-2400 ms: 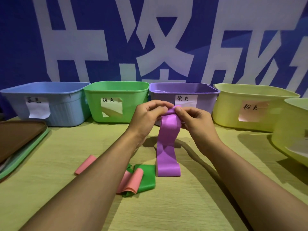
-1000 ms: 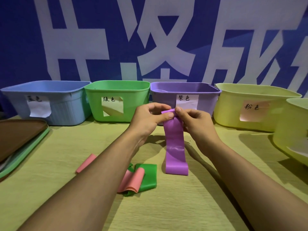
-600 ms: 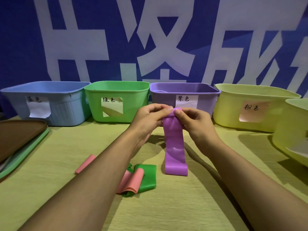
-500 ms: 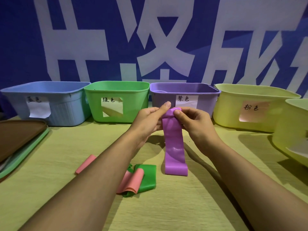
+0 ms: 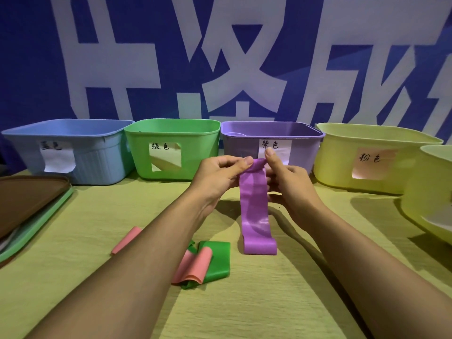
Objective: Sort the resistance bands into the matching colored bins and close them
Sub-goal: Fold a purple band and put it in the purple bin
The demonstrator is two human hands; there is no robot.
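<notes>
The purple band (image 5: 254, 206) hangs from a pinch at its top edge, its lower end curled and resting on the table (image 5: 244, 302) straight below the grip. The left hand (image 5: 217, 177) pinches the top edge from the left, thumb and fingertips closed on the rubber; the right hand (image 5: 286, 182) pinches it from the right, forefinger raised above the edge.

The step looks like gathering or rolling the band down from the top before dropping it in. To do it well, keep both pinches close together and level so the strip rolls straight, and take up the slack until the tail lifts clear of the table.

Just behind the grip stands the purple bin (image 5: 271, 133), open, so only a short lift over its near rim is needed. Below and left of the grip lie a pink band (image 5: 195, 265) on a green band (image 5: 220, 258), with another pink band (image 5: 126, 241) farther left; they should stay undisturbed. The green bin (image 5: 171, 133) sits behind and to the left.
</notes>
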